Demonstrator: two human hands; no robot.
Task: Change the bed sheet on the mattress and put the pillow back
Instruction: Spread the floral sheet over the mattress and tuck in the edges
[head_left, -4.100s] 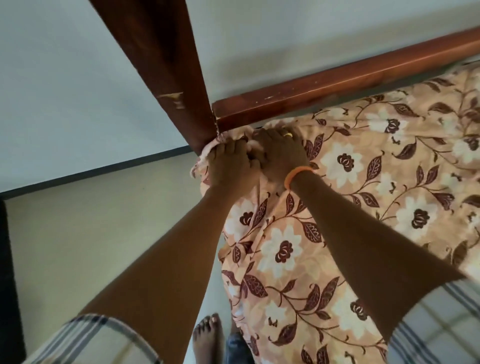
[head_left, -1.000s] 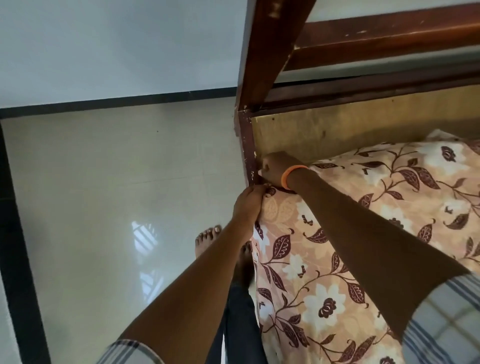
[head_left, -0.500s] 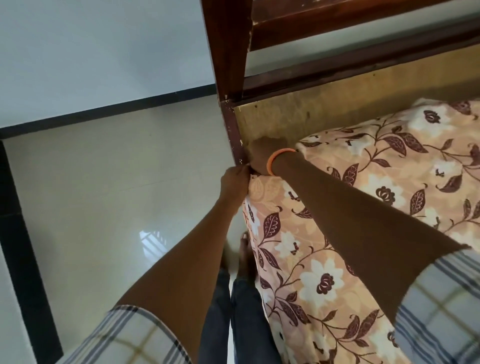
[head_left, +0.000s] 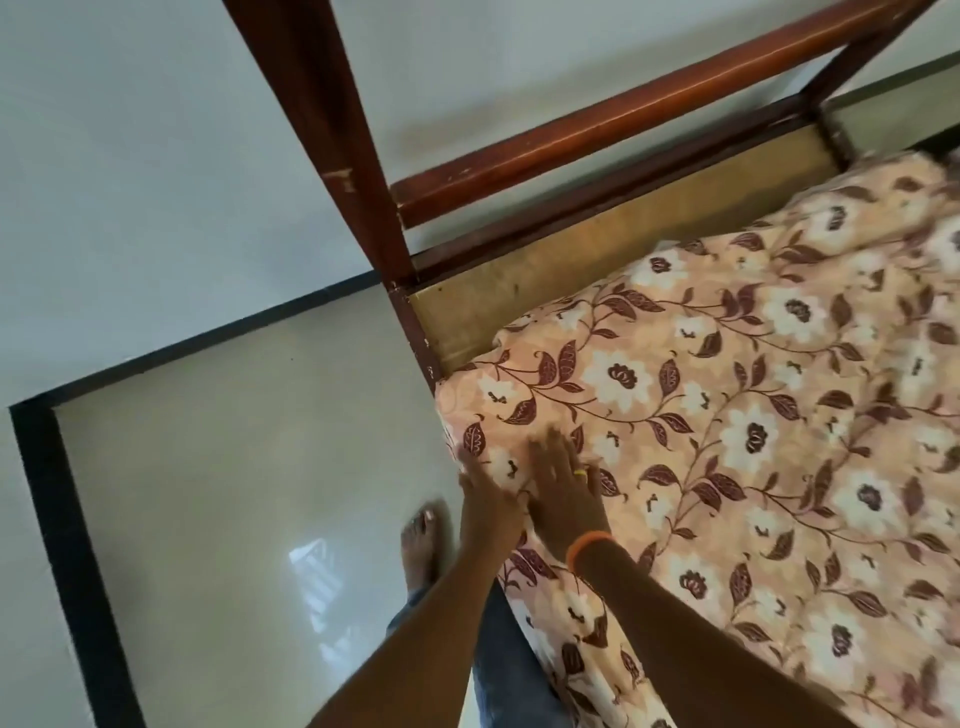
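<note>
Left hand at lower centre, fingers straight against the mattress's side edge; right hand just right, flat on the floral bed sheet. Sheet stretching away to upper right, toward the far bed frame. No pillow visible.

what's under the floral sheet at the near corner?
The sheet drapes the corner; both hands, left hand and right hand, lie flat on it. The mattress underneath is fully covered. Bare board shows beyond its edge.
</note>
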